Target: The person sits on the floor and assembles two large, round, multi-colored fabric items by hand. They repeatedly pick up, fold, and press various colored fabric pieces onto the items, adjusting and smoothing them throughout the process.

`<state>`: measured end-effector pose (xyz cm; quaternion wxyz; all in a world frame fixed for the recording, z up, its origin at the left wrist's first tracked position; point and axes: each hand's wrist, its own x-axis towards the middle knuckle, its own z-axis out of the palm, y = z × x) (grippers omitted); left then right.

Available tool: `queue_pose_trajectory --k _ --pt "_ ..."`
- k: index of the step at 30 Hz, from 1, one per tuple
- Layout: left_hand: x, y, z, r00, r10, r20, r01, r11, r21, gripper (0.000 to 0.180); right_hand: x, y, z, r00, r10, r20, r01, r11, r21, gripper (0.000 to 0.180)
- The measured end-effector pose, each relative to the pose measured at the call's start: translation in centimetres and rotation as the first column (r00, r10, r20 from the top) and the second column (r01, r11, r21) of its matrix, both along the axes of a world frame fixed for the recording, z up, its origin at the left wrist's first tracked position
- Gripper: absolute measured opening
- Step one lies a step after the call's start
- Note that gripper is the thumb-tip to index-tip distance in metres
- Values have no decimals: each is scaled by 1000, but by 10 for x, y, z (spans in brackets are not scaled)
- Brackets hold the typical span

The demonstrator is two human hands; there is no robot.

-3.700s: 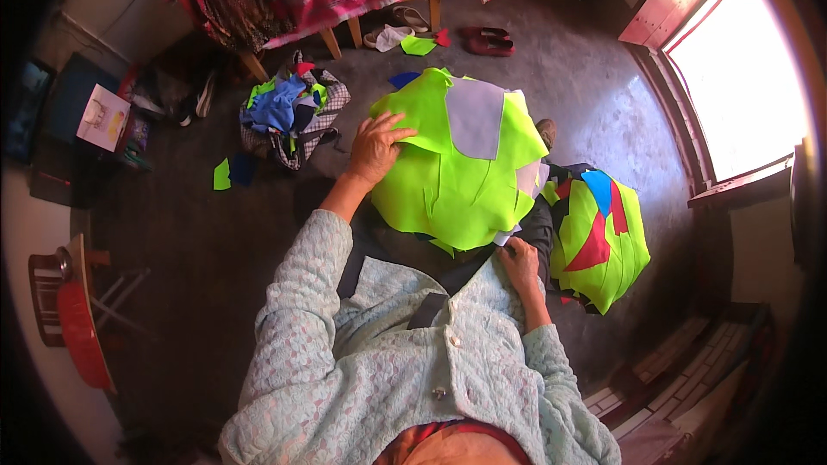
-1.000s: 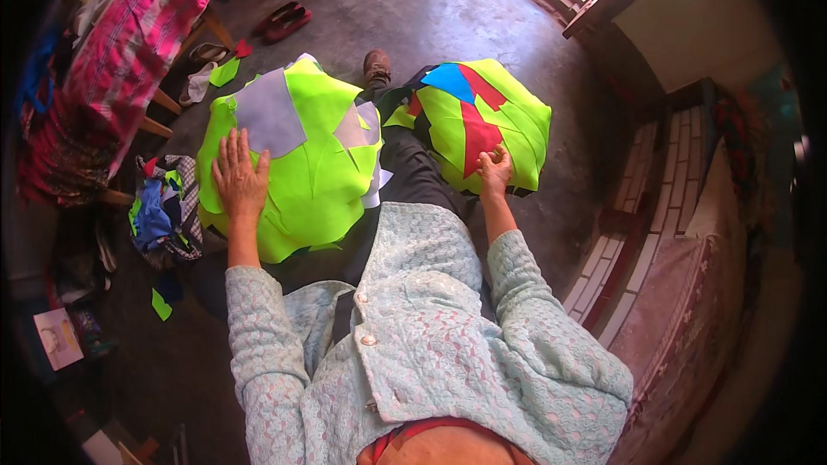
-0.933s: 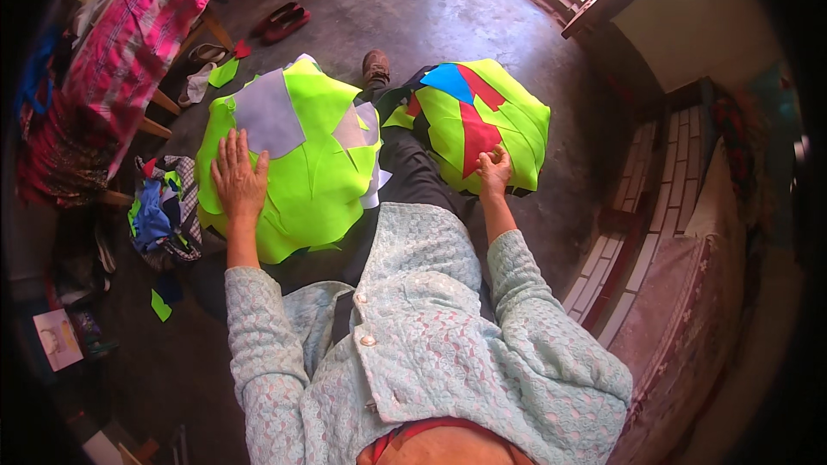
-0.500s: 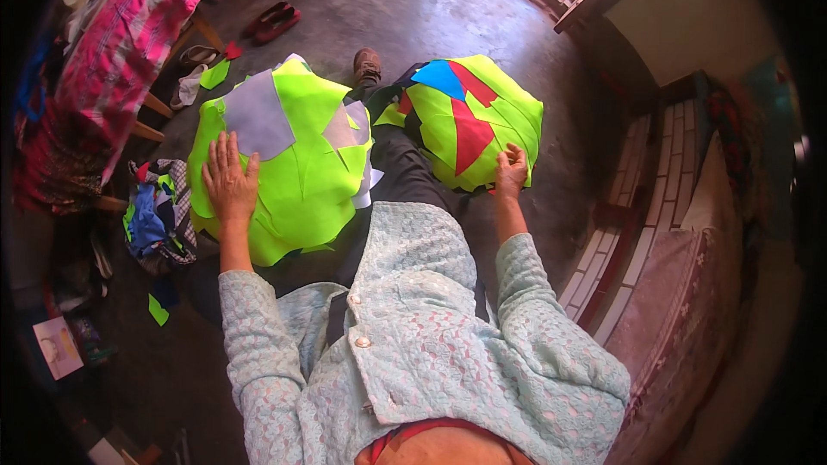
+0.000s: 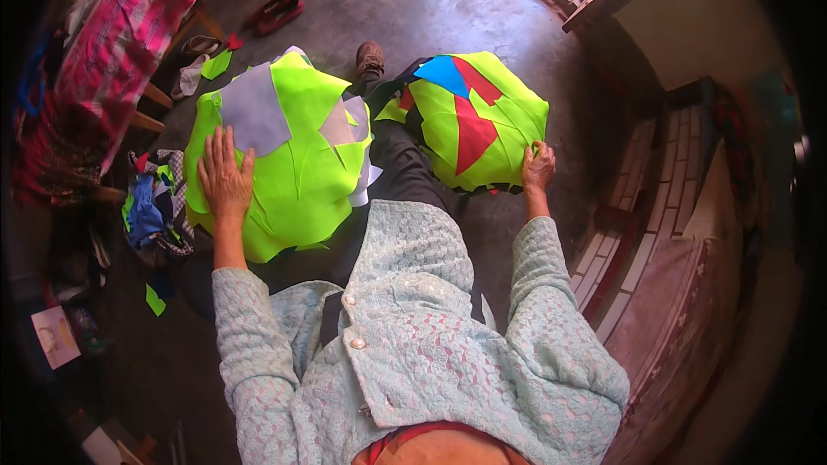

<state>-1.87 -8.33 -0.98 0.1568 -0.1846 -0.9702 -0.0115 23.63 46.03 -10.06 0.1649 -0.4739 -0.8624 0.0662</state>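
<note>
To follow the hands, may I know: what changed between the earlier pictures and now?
The left hand now lies flat on the larger neon fabric pile. The right hand moved rightward from beside this pile to the right edge of the smaller pile. Its blue patch and red patches stayed.

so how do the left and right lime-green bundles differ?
Left bundle looks larger in view; right bundle smaller.
Left bundle shows a large grey patch; right bundle, a blue patch and red patches.
Left bundle has the left hand flat on it; right bundle has the right hand at its edge.
Both: mostly lime green, overlapping pieces.
</note>
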Motion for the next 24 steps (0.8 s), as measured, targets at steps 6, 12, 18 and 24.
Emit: queue_pose_trajectory --k 6,12,18,24 --pt "0 -1 1 1000 11 10 -11 1000 -7 61 1 15 -6 969 246 -5 -227 903 365 9" --pt "0 1 3 1000 5 17 -5 1000 3 61 -2 54 -15 884 425 -194 -270 804 530 7" --pt "-5 4 -4 1000 -6 -27 6 1000 -2 60 6 78 48 877 462 -132 -369 824 431 25" --pt "-2 -2 -15 999 10 -53 -8 999 48 62 -23 35 120 745 632 -213 -437 704 560 10"
